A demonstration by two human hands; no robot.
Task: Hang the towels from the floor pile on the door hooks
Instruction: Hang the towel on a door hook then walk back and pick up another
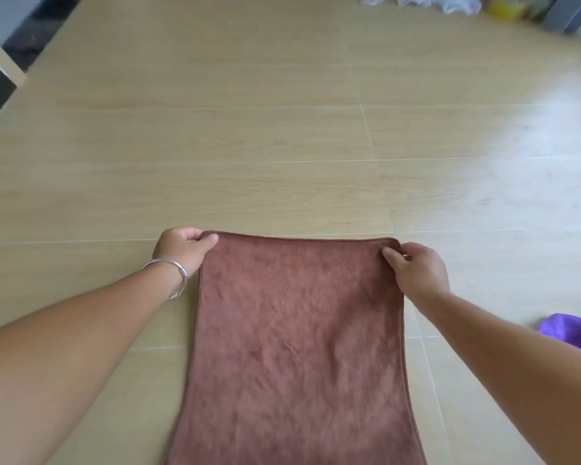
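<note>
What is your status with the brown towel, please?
Left hand and right hand pinch brown towel top corners. Towel spread out. No door hooks in view. Purple cloth at right.

No text, label or number is readable anywhere (towel included).

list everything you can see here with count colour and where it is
brown towel: 1, brown, held spread out in the centre foreground, above the floor
purple cloth: 1, purple, on the floor at the right edge, partly cut off
wooden floor: 1, light tan planks, fills most of the view
clutter: several blurred items, white, yellow and grey, on the floor at the top right
dark opening: 1, dark grey, top left corner
bracelet: 1, silver, on the left wrist
left hand: 1, grips the towel's top left corner
right hand: 1, pinches the towel's top right corner
</note>
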